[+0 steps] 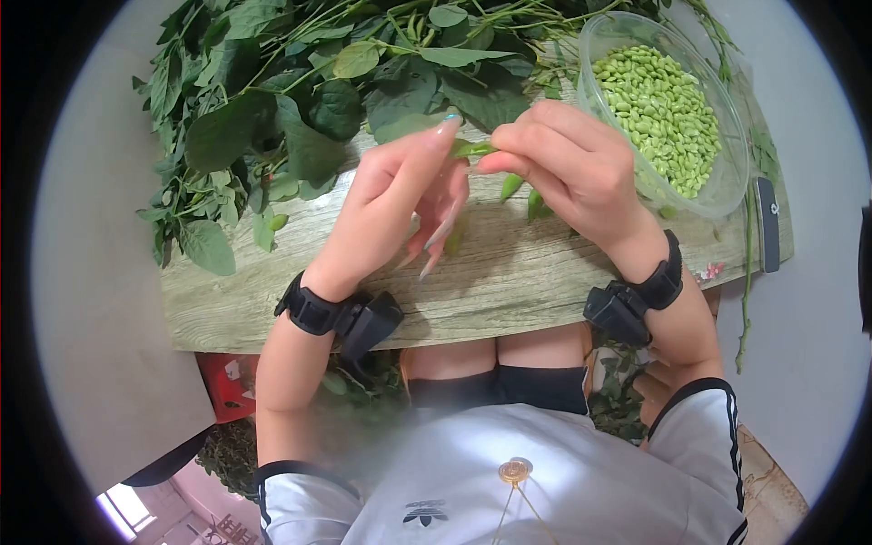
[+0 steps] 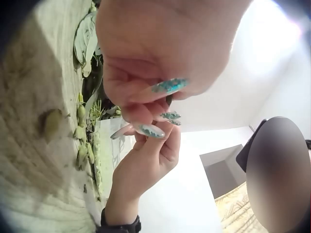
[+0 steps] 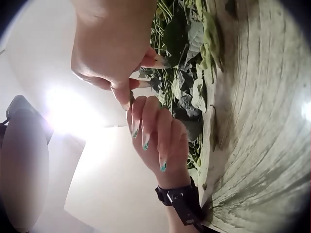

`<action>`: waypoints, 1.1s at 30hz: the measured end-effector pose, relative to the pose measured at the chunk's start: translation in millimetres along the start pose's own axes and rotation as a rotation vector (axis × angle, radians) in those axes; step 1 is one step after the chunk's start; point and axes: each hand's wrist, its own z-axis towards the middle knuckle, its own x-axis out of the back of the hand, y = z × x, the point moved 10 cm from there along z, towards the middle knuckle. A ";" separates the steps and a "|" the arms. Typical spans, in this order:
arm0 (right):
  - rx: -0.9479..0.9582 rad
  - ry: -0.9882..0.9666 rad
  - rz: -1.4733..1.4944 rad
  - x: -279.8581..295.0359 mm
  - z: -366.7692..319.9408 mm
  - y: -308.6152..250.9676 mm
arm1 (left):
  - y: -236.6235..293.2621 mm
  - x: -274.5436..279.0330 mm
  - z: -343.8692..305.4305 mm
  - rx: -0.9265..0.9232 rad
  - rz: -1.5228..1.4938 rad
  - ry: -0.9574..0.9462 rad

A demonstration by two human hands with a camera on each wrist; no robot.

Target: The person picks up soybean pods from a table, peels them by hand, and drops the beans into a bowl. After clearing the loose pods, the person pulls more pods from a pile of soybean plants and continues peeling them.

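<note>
A green soybean pod [image 1: 474, 148] is held above the table between both hands. The left hand [image 1: 391, 195] pinches its left end between thumb and forefinger, while its other fingers, with long painted nails, hang loosely bent. From the other side the right hand [image 1: 577, 168] pinches the pod with thumb and fingertips, which cover that end. In both wrist views the hands meet at the fingertips, hiding most of the pod. Beneath the hands, a few more pods [image 1: 511, 187] lie on the wood-grain tabletop [image 1: 318, 309]. Shelled green beans [image 1: 658, 113] heap inside a clear round tub [image 1: 734, 186] beside the right hand.
Leafy soybean stalks [image 1: 318, 109] spread over the table's back and left. A dark phone-like object [image 1: 767, 225] lies at the right edge, near a long bare stem [image 1: 748, 291]. A red crate [image 1: 227, 386] stands below the left edge. More leaves lie under the table.
</note>
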 end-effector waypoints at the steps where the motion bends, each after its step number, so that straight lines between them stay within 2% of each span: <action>1: 0.002 0.002 0.001 -0.4 -0.4 -0.4 | -2.0 1.7 0.1 0.024 0.000 0.025; 5: -0.012 -0.052 -0.083 -7.3 -2.8 0.5 | -5.9 2.5 1.9 0.035 -0.088 0.021; 7: -0.007 -0.058 -0.093 -8.6 -3.1 -0.6 | -6.6 0.8 2.4 0.030 0.014 -0.006; 9: -0.185 -0.092 0.049 -12.8 -6.6 14.0 | -5.5 1.8 1.3 0.002 0.038 0.007; 10: -0.185 -0.092 0.049 -14.8 -7.8 10.2 | -3.4 1.9 0.8 -0.028 0.061 0.015; 12: -0.727 -0.105 0.591 -38.6 -33.2 43.5 | -1.1 2.8 -0.7 -0.065 0.079 0.045; 13: -0.728 -0.105 0.589 -37.9 -33.5 42.9 | 2.0 5.3 -1.4 -0.103 0.097 0.077; 14: -0.819 -0.151 0.793 -49.5 -39.0 42.4 | 0.3 6.5 -0.8 -0.103 0.096 0.076; 15: -0.906 -0.196 0.999 -61.2 -44.1 38.6 | 8.1 6.8 -1.7 -0.200 0.213 0.071; 16: -0.906 -0.195 1.004 -63.0 -43.4 37.6 | 16.2 6.7 -4.3 -0.294 0.332 0.067; 18: -1.135 -0.139 1.333 -76.2 -57.2 35.6 | 19.6 4.0 -5.1 -0.284 0.375 0.069; 20: -1.190 -0.143 1.395 -76.9 -58.5 36.1 | 17.2 1.5 -3.3 -0.274 0.414 0.070; 21: -1.241 -0.146 1.455 -78.8 -60.5 36.2 | 22.5 -0.1 -3.3 -0.370 0.475 0.080; 22: -1.242 -0.145 1.454 -77.9 -60.1 38.5 | 29.0 -2.6 -5.6 -0.468 0.536 0.090; 23: -1.258 -0.162 1.482 -79.2 -60.6 38.7 | 31.0 -3.3 -7.2 -0.468 0.535 0.087; 25: -1.273 -0.173 1.510 -78.3 -60.5 37.8 | 18.7 -1.7 -4.1 -0.265 0.460 0.047; 26: -1.238 -0.194 1.359 -73.4 -59.0 42.4 | 18.2 -1.6 -3.9 -0.265 0.460 0.045; 27: -1.199 -0.215 1.211 -68.9 -57.4 46.6 | 9.2 0.4 -2.0 -0.183 0.359 0.033; 28: -1.199 -0.216 1.212 -73.0 -58.7 45.5 | 0.2 1.6 -1.0 -0.100 0.257 0.021; 30: -0.775 0.043 0.465 -28.0 -33.3 52.1 | -1.4 0.2 0.1 -0.096 0.185 0.040; 31: -0.776 0.044 0.464 -25.9 -32.4 52.7 | -2.1 0.2 1.1 -0.093 0.112 0.057; 33: -0.467 0.144 0.175 0.7 -11.5 32.3 | -1.1 1.3 1.6 -0.072 0.080 0.082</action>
